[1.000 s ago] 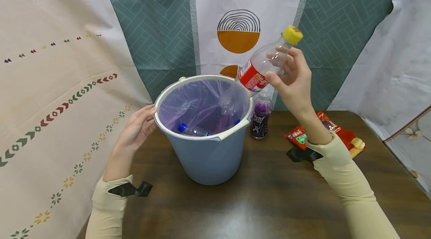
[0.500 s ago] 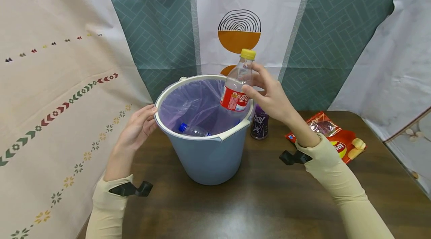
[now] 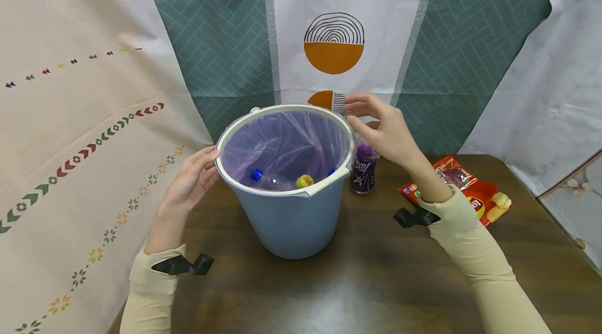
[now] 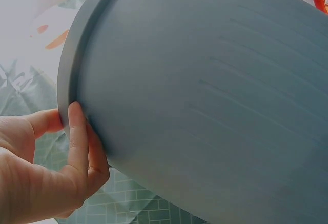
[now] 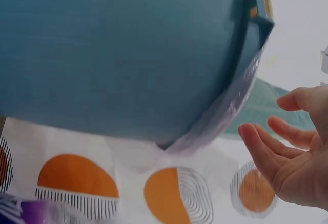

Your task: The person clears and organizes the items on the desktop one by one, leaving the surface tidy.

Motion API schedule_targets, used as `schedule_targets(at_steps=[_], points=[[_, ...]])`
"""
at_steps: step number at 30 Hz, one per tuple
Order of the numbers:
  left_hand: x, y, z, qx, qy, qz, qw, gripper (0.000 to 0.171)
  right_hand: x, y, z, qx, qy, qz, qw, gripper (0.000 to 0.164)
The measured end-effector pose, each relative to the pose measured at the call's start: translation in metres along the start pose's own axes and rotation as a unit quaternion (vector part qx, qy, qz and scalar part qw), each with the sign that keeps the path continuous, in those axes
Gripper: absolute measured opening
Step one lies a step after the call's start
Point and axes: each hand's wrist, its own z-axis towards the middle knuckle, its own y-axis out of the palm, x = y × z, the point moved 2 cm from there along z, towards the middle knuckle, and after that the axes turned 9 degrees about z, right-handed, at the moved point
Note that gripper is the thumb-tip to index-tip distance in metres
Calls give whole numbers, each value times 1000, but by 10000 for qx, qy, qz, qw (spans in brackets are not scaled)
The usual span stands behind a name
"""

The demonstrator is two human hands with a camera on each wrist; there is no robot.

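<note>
A blue-grey bucket (image 3: 289, 224) with a white rim and a thin purple liner bag (image 3: 282, 130) stands on the table. My left hand (image 3: 192, 180) holds its rim at the left; in the left wrist view the thumb and fingers (image 4: 78, 142) pinch the rim between them. Inside lie a clear bottle with a blue cap (image 3: 273, 181), a yellow bottle cap (image 3: 304, 181) and a bit of another blue cap (image 3: 331, 171). Loosely spread and holding nothing, my right hand (image 3: 388, 133) hovers by the bucket's right rim. That hand's fingers (image 5: 261, 144) are apart from the bucket.
Just right of the bucket stands a bottle of purple drink (image 3: 363, 169), its top partly behind my right hand. Red crisp packets (image 3: 482, 195) lie farther right, partly hidden by the forearm. Patterned cloth (image 3: 226, 36) hangs behind the wooden table (image 3: 376, 271).
My right hand has carried the red-labelled bottle with the yellow cap left over the bucket and let it go; only its cap shows inside now. My left hand has stayed on the rim.
</note>
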Motion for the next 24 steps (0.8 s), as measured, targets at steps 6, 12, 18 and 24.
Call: schedule_targets(at_steps=[6,12,18,24], points=[[1,0,-1,46,-37,30,10000,17,17,-13,-6,238,264,115,9993,21],[2,0,-1,-6,-46,-1,10000,17,38,-25,-14,817,551,37,9951,20],[2,-1,-1,-67,-34,-95,9999,18,61,-32,-21,1062,867,-215,9903,27],[1,-1,-1,-69,-29,-42,10000,18,87,-34,-29,1093,1283,-139,9856,45]])
